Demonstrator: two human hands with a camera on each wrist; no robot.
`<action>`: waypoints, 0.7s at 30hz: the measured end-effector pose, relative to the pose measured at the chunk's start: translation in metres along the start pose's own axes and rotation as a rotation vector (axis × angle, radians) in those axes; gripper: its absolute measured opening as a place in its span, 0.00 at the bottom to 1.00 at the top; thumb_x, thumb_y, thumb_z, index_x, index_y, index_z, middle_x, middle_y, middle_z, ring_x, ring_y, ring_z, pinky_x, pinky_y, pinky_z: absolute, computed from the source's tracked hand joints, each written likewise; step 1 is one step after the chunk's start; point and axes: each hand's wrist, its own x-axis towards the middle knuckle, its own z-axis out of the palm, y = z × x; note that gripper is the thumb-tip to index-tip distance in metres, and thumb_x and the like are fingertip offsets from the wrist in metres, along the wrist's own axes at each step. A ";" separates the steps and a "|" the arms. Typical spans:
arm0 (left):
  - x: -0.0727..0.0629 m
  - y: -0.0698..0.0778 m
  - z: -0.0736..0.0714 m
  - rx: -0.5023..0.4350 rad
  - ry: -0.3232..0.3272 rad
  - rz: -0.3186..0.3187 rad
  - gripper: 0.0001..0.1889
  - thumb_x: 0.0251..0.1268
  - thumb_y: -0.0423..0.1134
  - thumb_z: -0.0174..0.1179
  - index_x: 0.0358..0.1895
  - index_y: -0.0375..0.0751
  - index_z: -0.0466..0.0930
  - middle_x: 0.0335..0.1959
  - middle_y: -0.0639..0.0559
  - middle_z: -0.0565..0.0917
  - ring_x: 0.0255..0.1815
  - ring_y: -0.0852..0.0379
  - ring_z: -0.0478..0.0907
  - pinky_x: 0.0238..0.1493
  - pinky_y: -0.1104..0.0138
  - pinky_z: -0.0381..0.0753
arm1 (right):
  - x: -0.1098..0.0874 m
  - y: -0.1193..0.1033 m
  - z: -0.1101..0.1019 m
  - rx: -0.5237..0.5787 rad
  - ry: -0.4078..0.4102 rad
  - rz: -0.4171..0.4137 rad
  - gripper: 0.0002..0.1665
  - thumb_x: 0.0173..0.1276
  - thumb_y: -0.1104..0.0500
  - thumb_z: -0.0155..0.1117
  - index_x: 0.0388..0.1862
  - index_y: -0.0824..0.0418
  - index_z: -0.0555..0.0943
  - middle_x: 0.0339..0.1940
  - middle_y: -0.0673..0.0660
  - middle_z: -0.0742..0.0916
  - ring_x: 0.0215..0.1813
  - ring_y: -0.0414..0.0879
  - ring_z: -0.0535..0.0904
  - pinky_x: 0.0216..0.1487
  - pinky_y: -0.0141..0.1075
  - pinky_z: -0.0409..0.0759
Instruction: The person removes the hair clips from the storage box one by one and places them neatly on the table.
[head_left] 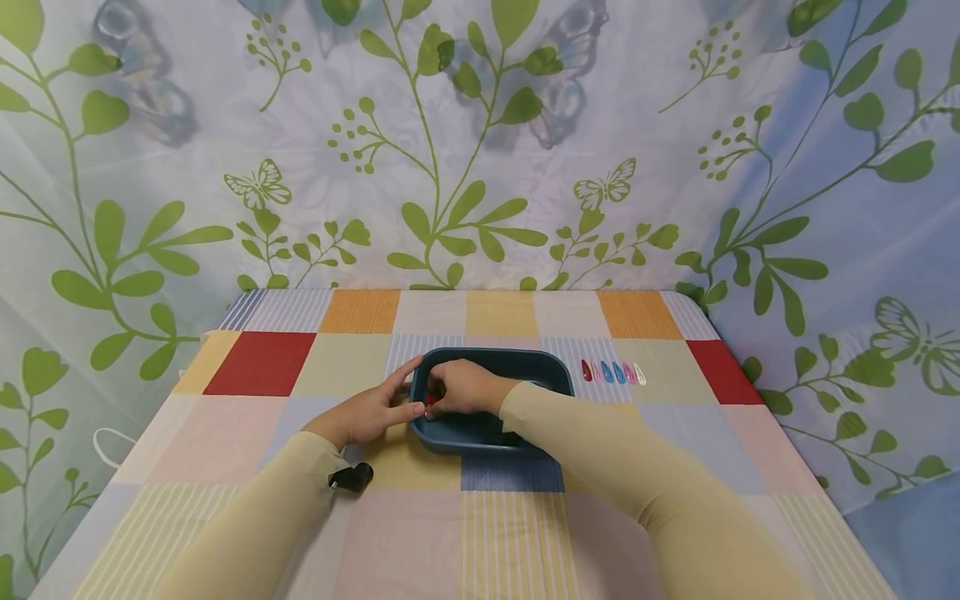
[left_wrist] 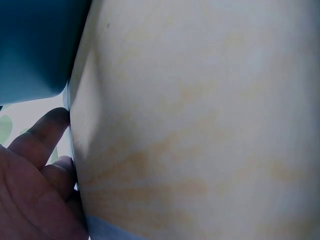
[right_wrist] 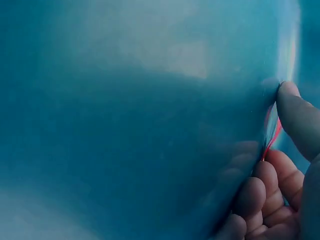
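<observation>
Blue plastic, dark and smooth, forms a rounded rectangular tray [head_left: 461,433] on a tabletop [head_left: 525,542] spread with patchwork cloth. Both hands are at the tray. Reaching into its left end, the right hand [head_left: 468,387] pinches a red-edged hair clip [right_wrist: 274,136] between thumb and curled fingers, low inside the tray; the fingers partly hide the clip. At the tray's left outer edge, the left hand [head_left: 367,415] lies with thumb and forefinger stretched apart, touching the rim and grasping nothing. Just beside the tray's right end, six hair clips [head_left: 613,372] lie in a slanting row: dark red, pink, two blue, pink and whitish. A beige right sleeve [head_left: 585,433] passes over the tray's right side. Beyond the tray hangs a pale curtain [head_left: 480,167] printed with green leaves and butterflies.
</observation>
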 end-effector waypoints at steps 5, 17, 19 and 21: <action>0.001 -0.001 0.001 0.005 0.005 -0.016 0.47 0.76 0.64 0.59 0.86 0.74 0.37 0.83 0.38 0.64 0.82 0.34 0.62 0.78 0.30 0.57 | 0.001 0.002 0.000 0.013 -0.011 -0.013 0.16 0.66 0.50 0.79 0.48 0.55 0.87 0.37 0.46 0.87 0.39 0.39 0.80 0.47 0.31 0.80; -0.001 0.000 0.001 -0.010 0.006 -0.015 0.46 0.76 0.64 0.58 0.86 0.73 0.38 0.83 0.38 0.64 0.82 0.34 0.63 0.79 0.32 0.55 | 0.000 -0.005 0.002 -0.016 0.030 0.011 0.19 0.64 0.43 0.80 0.43 0.54 0.85 0.33 0.45 0.87 0.37 0.38 0.80 0.45 0.31 0.80; -0.001 0.000 0.001 -0.007 0.008 -0.019 0.46 0.76 0.64 0.58 0.86 0.74 0.38 0.83 0.38 0.64 0.82 0.34 0.63 0.79 0.31 0.56 | 0.000 -0.003 0.002 -0.015 0.020 0.008 0.18 0.65 0.46 0.80 0.45 0.55 0.86 0.36 0.46 0.88 0.39 0.38 0.81 0.48 0.32 0.81; 0.000 -0.001 0.001 -0.005 0.010 -0.021 0.46 0.75 0.64 0.59 0.86 0.74 0.38 0.83 0.38 0.64 0.82 0.34 0.63 0.78 0.31 0.56 | 0.001 0.000 0.001 -0.001 0.005 0.004 0.17 0.65 0.50 0.81 0.47 0.56 0.86 0.39 0.47 0.89 0.41 0.38 0.82 0.51 0.33 0.82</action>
